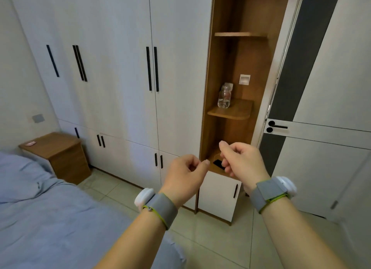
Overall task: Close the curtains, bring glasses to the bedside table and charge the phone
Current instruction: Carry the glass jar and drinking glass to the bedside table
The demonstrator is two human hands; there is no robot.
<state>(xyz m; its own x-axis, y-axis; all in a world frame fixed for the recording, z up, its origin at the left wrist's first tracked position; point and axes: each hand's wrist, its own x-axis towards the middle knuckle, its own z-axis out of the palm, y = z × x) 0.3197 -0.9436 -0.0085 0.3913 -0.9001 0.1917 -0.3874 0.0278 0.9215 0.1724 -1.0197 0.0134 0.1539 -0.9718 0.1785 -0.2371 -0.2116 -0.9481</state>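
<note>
A black phone (pixel 218 164) lies on the lowest shelf of a wooden niche (pixel 230 126) in the wardrobe wall. Just above it is a thin golden wire shape (pixel 217 154), perhaps glasses; it is too faint to be sure. My right hand (pixel 240 160) hovers over that shelf with curled fingers, and its fingertips are close to the wire shape. I cannot tell whether they touch. My left hand (pixel 185 173) is left of the phone, fingers curled, nothing visible in it. The wooden bedside table (pixel 54 146) stands at far left beside the bed.
A clear bottle (pixel 223 97) stands on the middle niche shelf. White wardrobe doors (pixel 112 72) fill the wall. A door with a black handle (pixel 278 126) is at right. The blue bed (pixel 44 214) fills the lower left. A small pink item (pixel 30 143) lies on the bedside table.
</note>
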